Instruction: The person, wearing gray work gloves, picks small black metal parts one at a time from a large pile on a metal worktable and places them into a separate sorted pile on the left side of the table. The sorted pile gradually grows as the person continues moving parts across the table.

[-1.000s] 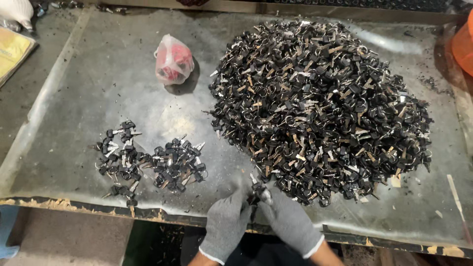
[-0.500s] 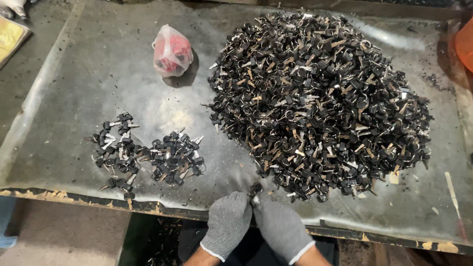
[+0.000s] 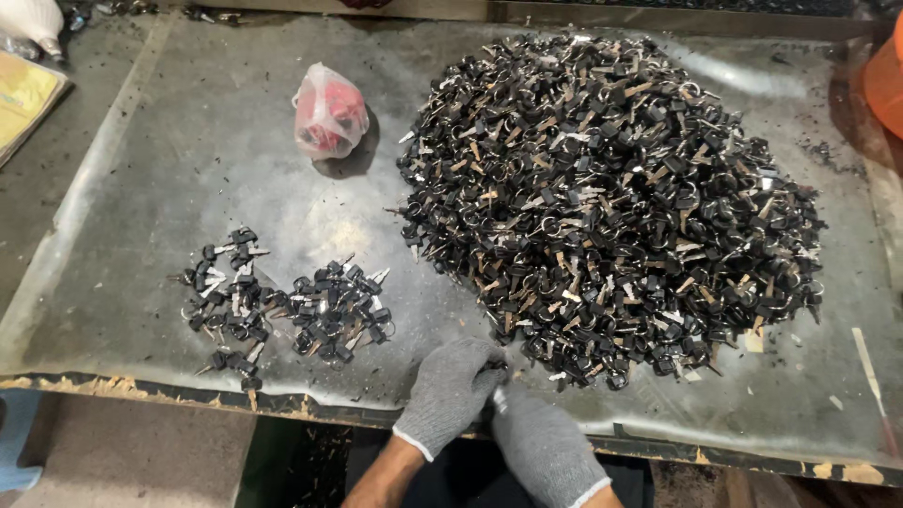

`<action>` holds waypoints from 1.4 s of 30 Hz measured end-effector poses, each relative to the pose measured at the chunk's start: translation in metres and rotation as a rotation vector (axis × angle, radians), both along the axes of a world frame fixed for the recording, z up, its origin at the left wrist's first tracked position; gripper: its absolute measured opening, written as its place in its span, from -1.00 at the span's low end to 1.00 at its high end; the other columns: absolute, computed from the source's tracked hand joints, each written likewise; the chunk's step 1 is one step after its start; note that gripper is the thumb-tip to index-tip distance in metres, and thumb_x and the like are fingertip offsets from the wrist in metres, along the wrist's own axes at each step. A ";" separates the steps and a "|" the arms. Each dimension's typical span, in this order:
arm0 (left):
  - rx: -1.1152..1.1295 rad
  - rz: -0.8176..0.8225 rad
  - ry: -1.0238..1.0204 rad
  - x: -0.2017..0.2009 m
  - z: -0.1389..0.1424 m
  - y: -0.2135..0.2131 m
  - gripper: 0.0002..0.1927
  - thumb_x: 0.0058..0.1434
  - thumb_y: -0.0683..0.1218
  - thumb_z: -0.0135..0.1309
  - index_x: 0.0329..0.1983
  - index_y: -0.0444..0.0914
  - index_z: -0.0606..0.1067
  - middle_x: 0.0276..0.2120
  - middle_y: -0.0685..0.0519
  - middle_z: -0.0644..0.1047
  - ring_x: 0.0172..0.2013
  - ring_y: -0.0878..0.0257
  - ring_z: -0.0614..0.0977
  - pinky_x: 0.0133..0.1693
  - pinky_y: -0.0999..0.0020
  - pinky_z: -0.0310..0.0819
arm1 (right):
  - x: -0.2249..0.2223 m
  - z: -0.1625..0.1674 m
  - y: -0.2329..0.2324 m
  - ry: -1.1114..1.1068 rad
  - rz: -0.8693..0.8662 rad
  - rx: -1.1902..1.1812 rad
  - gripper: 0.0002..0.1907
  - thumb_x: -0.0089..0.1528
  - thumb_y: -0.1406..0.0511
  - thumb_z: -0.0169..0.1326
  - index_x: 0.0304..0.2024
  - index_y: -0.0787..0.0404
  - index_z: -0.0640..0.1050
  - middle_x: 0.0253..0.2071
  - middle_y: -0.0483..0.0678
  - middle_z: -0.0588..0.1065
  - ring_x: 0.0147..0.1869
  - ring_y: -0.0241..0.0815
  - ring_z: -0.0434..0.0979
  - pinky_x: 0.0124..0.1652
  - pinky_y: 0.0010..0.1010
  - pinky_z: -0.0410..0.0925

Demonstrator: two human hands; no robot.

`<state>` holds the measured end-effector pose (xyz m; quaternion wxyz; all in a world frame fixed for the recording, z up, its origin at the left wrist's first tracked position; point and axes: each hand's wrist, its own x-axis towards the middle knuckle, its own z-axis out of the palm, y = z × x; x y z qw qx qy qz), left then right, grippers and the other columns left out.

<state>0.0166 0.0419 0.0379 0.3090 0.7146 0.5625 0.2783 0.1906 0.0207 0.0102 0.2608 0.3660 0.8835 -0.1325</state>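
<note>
Both gloved hands are meeting at the near table (image 3: 113, 235) edge, left hand (image 3: 450, 395) and right hand (image 3: 546, 447) closing together on one small key (image 3: 499, 400). They are sitting lower and nearer than a second ago, pulled back from the big key heap (image 3: 611, 198). The small sorted cluster (image 3: 282, 306) is looking unchanged.

Both hands are wearing grey knit gloves and meeting at the near edge, fingertips touching. The left hand (image 3: 450, 393) is curling knuckles-up, its bare forearm angling in from the near left. The right hand (image 3: 543, 447) is lying just nearer, fingers pinching toward the left hand.
</note>
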 end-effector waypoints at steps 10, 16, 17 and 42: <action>0.090 0.088 0.073 -0.006 -0.009 -0.016 -0.81 0.06 -0.09 0.23 -0.24 -0.20 0.62 -0.37 -0.01 0.62 -0.30 0.01 0.67 -0.26 0.07 0.52 | -0.002 0.042 0.011 0.495 -0.733 -0.136 -0.68 0.34 0.12 0.01 0.02 0.18 0.43 -0.34 0.04 0.62 -0.28 -0.03 0.69 -0.29 -0.23 0.57; 0.036 0.105 0.173 -0.004 -0.007 -0.017 -0.90 0.04 -0.13 0.22 -0.35 -0.19 0.60 -0.39 0.00 0.60 -0.32 0.00 0.65 -0.27 0.04 0.49 | 0.000 0.026 0.016 0.578 -0.656 -0.051 -0.65 0.27 0.13 0.06 -0.06 0.25 0.44 -0.34 0.12 0.58 -0.32 0.07 0.68 -0.36 -0.15 0.54; 0.032 0.106 0.166 -0.003 -0.007 -0.016 -0.89 0.06 -0.11 0.22 -0.33 -0.19 0.60 -0.40 0.00 0.60 -0.33 0.00 0.64 -0.28 0.04 0.49 | 0.001 0.027 0.016 0.504 -0.703 -0.135 -0.67 0.32 0.13 0.01 -0.03 0.22 0.44 -0.35 0.08 0.60 -0.30 0.02 0.70 -0.33 -0.20 0.55; 0.205 -0.053 0.359 -0.003 -0.061 -0.024 -0.65 0.04 -0.27 0.06 -0.05 -0.31 0.49 -0.25 -0.18 0.55 -0.20 -0.11 0.61 -0.12 0.03 0.49 | -0.023 0.025 0.017 0.281 -0.665 -0.016 -0.80 0.37 0.35 -0.11 -0.05 0.34 0.47 -0.24 0.22 0.59 -0.13 0.15 0.68 -0.20 -0.08 0.55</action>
